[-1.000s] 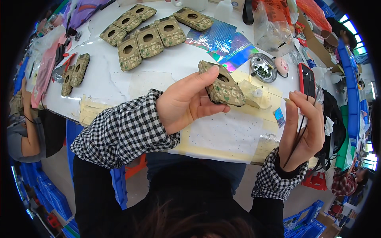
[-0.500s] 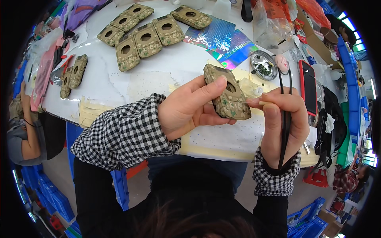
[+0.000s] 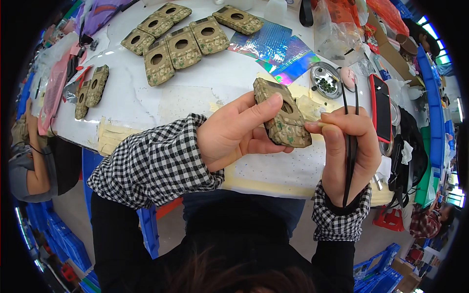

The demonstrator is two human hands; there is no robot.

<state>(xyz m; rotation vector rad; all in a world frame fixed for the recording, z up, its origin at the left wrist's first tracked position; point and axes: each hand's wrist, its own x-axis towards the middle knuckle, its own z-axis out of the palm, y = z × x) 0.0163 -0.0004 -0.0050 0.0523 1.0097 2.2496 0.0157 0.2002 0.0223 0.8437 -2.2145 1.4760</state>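
My left hand [image 3: 234,129] grips a camouflage model tank hull [image 3: 288,131], tilted, with its thumb on the top beside the round hole. Between the thumb and forefinger of my right hand [image 3: 359,146] is a thin pale stick [image 3: 315,124], its end against or very near the hull's right edge. The same hand also holds black tweezers [image 3: 348,168] against the palm, their points upward. Beyond my right hand stands a clear round dish [image 3: 312,77] with small dark green bits in it. Several more camouflage hulls [image 3: 181,48] lie grouped at the far left.
Two hulls [image 3: 97,87] lie at the left beside a pink comb [image 3: 51,105]. Shiny holographic sheets [image 3: 266,41] lie behind the held hull. A red-edged phone [image 3: 380,110] and plastic bags [image 3: 337,36] crowd the right side. Another person's arm [image 3: 36,166] shows at the far left.
The left hand and hull have shifted slightly to the right. The fine tip seen across the hull before no longer shows there; the stick's end is now at the hull's edge.
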